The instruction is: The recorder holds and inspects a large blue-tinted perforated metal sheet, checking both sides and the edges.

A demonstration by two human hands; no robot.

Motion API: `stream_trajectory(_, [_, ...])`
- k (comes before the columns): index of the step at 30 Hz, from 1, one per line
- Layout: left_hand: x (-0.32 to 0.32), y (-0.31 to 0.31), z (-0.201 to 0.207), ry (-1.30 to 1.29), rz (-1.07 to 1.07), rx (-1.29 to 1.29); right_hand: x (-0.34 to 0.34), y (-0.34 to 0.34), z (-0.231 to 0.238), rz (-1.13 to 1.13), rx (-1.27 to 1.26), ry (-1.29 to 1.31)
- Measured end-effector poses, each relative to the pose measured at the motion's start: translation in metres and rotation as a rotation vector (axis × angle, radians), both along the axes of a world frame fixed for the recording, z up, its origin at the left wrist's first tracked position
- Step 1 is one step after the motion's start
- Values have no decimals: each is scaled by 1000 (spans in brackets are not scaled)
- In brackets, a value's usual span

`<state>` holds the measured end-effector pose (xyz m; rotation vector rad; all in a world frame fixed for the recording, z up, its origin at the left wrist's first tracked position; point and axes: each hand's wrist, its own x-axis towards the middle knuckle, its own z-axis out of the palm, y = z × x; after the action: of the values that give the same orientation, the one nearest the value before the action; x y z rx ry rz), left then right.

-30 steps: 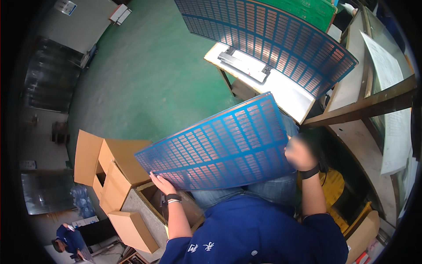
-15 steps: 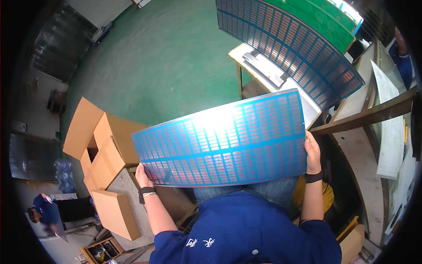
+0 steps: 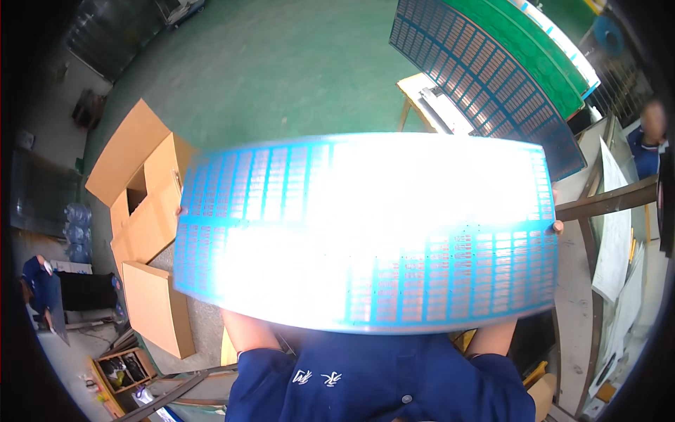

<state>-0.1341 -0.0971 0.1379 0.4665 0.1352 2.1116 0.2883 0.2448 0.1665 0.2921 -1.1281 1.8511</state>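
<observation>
A large, thin blue circuit board panel (image 3: 450,306) with rows of copper-coloured rectangles is held up in front of my chest. Strong glare washes out much of its face. At its left edge only the fingertips of my left hand (image 3: 180,211) show. Fingers of my right hand (image 3: 557,226) curl round the right edge. The panel hides the rest of both hands and my wrists. Beyond it, a second panel (image 3: 485,81) of the same pattern leans at a slant by a small white-topped table (image 3: 415,86).
On my left are an open cardboard box (image 3: 151,211) and a smaller carton (image 3: 156,309). A metal rail (image 3: 612,198) and hanging paper sheets (image 3: 610,239) stand at the right. One person (image 3: 647,144) is at far right, another (image 3: 43,288) at far left.
The panel has risen closer to me and tilted, so it looks larger and catches far more glare. Both hands moved up with it and are now mostly hidden. The view has shifted slightly.
</observation>
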Motion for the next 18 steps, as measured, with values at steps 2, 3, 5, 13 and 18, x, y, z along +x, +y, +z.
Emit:
stream_trajectory(2, [40,-4,27,24,556,-388,12,2,-34,22,-247,-35])
stream_trajectory(3, [38,-3,26,12,536,-366,26,4,-49,3,-368,-59])
stream_trajectory(5, [35,-2,24,0,516,-341,38,4,-58,-33,-611,-113])
stream_trajectory(13, [34,-7,2,-2,528,-359,32,-27,-15,-120,-448,-721])
stream_trajectory(18, [37,-17,-18,36,599,-436,14,-30,-32,-182,-589,-851])
